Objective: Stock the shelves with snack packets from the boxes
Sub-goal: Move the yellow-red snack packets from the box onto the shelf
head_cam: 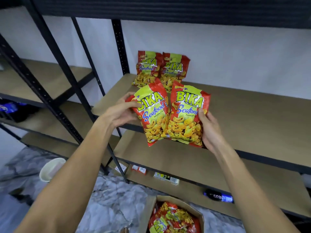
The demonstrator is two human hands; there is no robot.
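The black metal rack (55, 52) carries brown boards, and the middle shelf (244, 105) is the one to go by. At the back left corner of that shelf, two red-and-yellow seafood snack packets stand upright side by side against the white wall, the left standing packet (147, 68) slightly overlapping the right standing packet (175, 69). The rest of the shelf's board is bare brown.

Well below the middle shelf, on the marbled floor (111, 195), sits an open cardboard box (149, 214) filled with a loose heap of the same packets (171, 217). Under the middle shelf, the bottom shelf (193, 190) holds a few small cartons (139, 169), a pale flat pack (165, 178) and a dark blue packet (218, 197). Down and to the left of the middle shelf, a white tub (52, 169) lies on the floor.

Just in front of the middle shelf's front edge, two more packets are held in the air, upright and fanned apart at the top, their inner edges meeting. The left hand (121, 113) grips the left held packet (153, 120) by its upper left side, thumb curled over the front print, fingers behind. The right hand (210, 130) grips the right held packet (186, 115) along its right edge, thumb on the front, fingers wrapped behind.
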